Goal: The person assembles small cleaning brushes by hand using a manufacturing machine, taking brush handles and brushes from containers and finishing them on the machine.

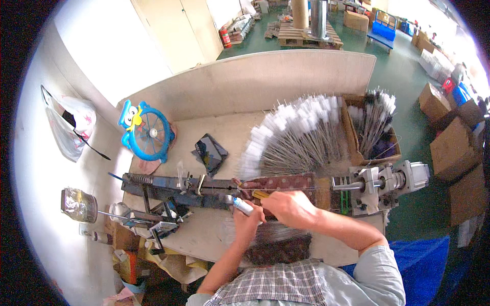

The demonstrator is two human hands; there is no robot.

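Note:
My left hand (247,222) is closed around a white cylindrical piece with a blue end (242,205), too small to name surely. Close beside it on the right, my right hand (291,208) grips a tool with yellow handles (259,194); its working end is hidden. Both hands are in front of a long dark metal bench fixture (214,186). A thin wire runs from it rightward, over a brown dotted cloth (291,181), toward a motor unit with metal clamps (377,183). Behind lies a fan-shaped heap of wire-stemmed white brushes (296,132).
A cardboard box (352,130) of dark-bristled brushes stands at the table's back right. On the left are a blue character-shaped fan (150,135), a black plastic packet (210,154) and a metal lever frame (153,222). A low board (245,81) edges the table's back.

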